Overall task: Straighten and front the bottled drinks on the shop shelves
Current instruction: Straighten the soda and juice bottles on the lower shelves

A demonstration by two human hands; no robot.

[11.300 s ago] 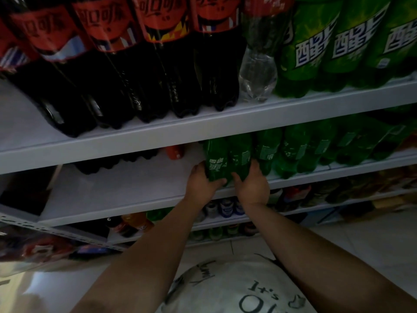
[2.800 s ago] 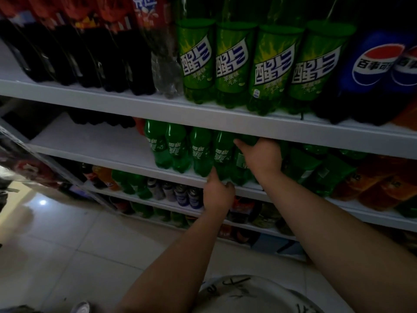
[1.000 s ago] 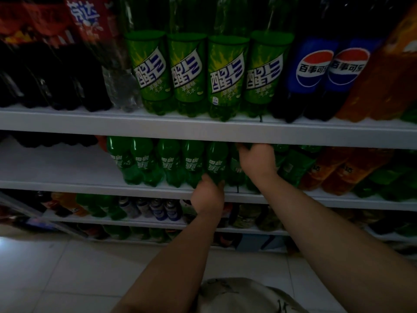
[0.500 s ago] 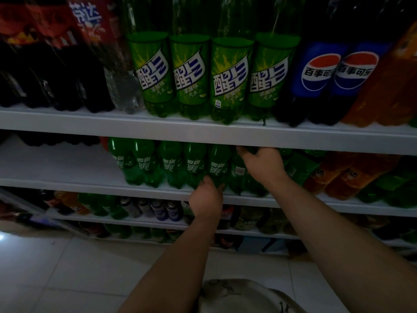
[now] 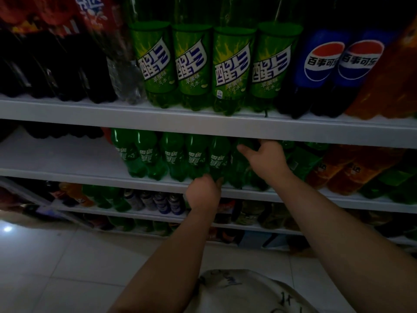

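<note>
Four large green bottles (image 5: 216,68) on the upper shelf (image 5: 90,111) read 醒目, with 苹果味汽水 below. Two blue bottles (image 5: 322,62) beside them read 百事可乐. The white lettering on the smaller green bottles (image 5: 171,154) is too blurred to read.

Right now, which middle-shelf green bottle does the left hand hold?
The fifth green bottle from the left; only its base is in the left hand.

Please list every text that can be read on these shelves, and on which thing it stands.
"醒目" and "苹果味汽水": four big green bottles
"百事可乐": two blue bottles
"达", rest hidden: orange bottles
Too blurred to read: labels of small green bottles, cans, shirt print.
</note>
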